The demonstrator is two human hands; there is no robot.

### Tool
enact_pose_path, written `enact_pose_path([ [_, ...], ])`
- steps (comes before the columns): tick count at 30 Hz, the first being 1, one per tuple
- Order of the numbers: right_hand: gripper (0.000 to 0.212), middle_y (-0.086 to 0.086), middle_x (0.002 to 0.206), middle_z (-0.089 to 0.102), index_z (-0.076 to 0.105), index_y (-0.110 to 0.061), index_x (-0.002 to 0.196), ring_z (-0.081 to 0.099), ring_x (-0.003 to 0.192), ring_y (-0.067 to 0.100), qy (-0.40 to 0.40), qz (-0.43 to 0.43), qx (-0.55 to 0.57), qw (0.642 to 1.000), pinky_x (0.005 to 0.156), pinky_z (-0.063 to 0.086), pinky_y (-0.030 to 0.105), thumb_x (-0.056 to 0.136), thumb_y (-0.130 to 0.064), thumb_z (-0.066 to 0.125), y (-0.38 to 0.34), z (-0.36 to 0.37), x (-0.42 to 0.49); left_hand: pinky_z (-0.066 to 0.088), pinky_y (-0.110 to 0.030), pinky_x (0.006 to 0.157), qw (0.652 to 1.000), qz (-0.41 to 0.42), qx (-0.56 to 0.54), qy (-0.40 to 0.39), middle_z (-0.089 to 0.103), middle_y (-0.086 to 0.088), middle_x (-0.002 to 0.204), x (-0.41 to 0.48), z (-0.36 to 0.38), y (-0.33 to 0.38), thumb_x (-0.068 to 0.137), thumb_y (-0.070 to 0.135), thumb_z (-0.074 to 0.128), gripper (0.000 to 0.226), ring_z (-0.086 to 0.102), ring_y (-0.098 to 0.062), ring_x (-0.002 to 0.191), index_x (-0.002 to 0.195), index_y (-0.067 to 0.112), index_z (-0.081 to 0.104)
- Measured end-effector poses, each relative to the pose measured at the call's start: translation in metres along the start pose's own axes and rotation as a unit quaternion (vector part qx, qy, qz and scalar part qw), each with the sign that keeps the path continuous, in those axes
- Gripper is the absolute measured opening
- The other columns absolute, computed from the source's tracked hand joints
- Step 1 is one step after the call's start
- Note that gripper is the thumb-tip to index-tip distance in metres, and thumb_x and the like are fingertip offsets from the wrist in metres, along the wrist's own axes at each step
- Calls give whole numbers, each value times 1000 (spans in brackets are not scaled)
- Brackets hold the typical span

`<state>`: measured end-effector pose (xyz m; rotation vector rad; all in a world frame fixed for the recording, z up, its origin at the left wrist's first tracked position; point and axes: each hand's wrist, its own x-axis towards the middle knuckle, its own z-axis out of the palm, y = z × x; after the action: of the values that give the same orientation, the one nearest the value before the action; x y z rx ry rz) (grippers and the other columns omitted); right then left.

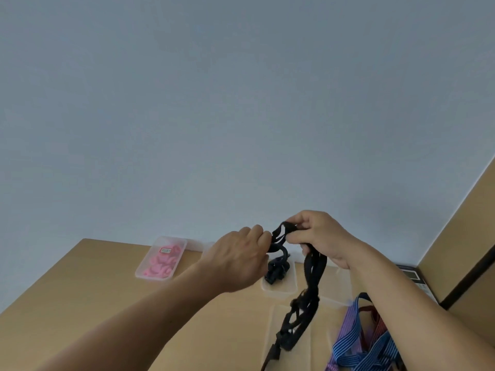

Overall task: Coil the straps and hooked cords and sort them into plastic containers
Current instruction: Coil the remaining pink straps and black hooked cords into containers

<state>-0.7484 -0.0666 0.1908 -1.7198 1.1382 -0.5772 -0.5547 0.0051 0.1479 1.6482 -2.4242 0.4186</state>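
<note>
Both raised above table (80,285): left hand (238,259) and right hand (321,236) pinched on black strap (313,279), backs upward, wrists bent.

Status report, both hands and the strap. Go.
Left hand and right hand both pinching the black strap, held above the table. Its tail hangs over a clear container of black coils. Nothing in the way.

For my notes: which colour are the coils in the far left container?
Pink coils, seen in the head view.
</note>
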Motion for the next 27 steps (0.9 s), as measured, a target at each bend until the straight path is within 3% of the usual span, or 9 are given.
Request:
enact_pose_path([
  [3, 23, 1, 92, 72, 66, -21, 94, 57, 50, 9, 49, -46, -6, 998, 53, 46, 24, 75, -16, 77, -12, 12, 0, 35, -36, 61, 994, -48, -90, -37, 34, 1, 84, 1, 0, 9, 94, 23, 37, 9, 34, -18, 65, 96, 14, 38],
  [7, 27, -14, 100, 66, 58, -35, 101, 62, 88, -5, 105, -95, -87, 986, 72, 47, 13, 79, -27, 73, -14, 40, -6, 42, -35, 67, 955, -111, -265, -77, 50, -9, 94, 17, -10, 4, 99, 10, 37, 17, 47, -21, 73, 109, 4, 50],
  [9, 29, -17, 99, 63, 53, -37, 105, 61, 88, -5, 144, -95, -55, 983, 71, 45, 12, 83, -28, 71, -9, 50, -14, 45, -30, 66, 895, -156, -411, -79, 62, -3, 90, 20, -18, -4, 100, 22, 43, 20, 54, -17, 73, 112, 10, 54],
  [13, 30, -18, 95, 62, 48, -33, 104, 60, 85, -5, 245, -145, -24, 959, 70, 46, 17, 86, -23, 70, -1, 65, -24, 37, -25, 53, 745, -217, -629, -46, 54, 3, 71, 17, -20, -4, 99, 28, 53, 17, 41, -10, 57, 108, 13, 57],
  [16, 34, -10, 120, 60, 54, -23, 115, 61, 97, 2, 283, -220, -64, 931, 81, 49, 15, 88, -7, 67, 4, 75, -28, 30, -24, 48, 687, -201, -698, 4, 41, 0, 61, 22, -20, 2, 105, 22, 44, 31, 33, -10, 49, 79, 7, 50],
  [19, 29, -5, 149, 37, 62, -12, 114, 55, 104, -3, 299, -268, -155, 903, 78, 45, 7, 88, 0, 65, 8, 77, -28, 29, -23, 45, 624, -253, -738, 44, 42, -1, 55, 25, -18, 7, 107, 28, 37, 36, 32, -12, 46, 81, 7, 51],
  [23, 46, 1, 145, 46, 49, -14, 133, 56, 118, 7, 293, -290, -70, 908, 95, 48, 20, 91, 0, 62, 15, 83, -27, 23, -27, 48, 536, -274, -796, 60, 43, -4, 57, 25, -14, 12, 107, 31, 35, 40, 26, -15, 49, 83, 7, 57],
  [25, 43, -14, 125, 60, 47, -30, 130, 68, 83, 19, 268, -213, 54, 938, 77, 56, 32, 93, -15, 63, 14, 79, -27, 24, -23, 41, 452, -286, -842, 69, 51, -6, 63, 25, -18, 5, 106, 32, 39, 37, 27, -12, 45, 89, 5, 58],
  [27, 19, -8, 89, 71, 58, -26, 110, 54, 48, 16, 203, -127, 146, 960, 54, 49, 30, 93, -31, 65, 16, 65, -24, 21, -20, 37, 396, -266, -878, 52, 50, -3, 62, 24, -22, -4, 104, 32, 40, 35, 25, -9, 41, 85, 9, 57],
])
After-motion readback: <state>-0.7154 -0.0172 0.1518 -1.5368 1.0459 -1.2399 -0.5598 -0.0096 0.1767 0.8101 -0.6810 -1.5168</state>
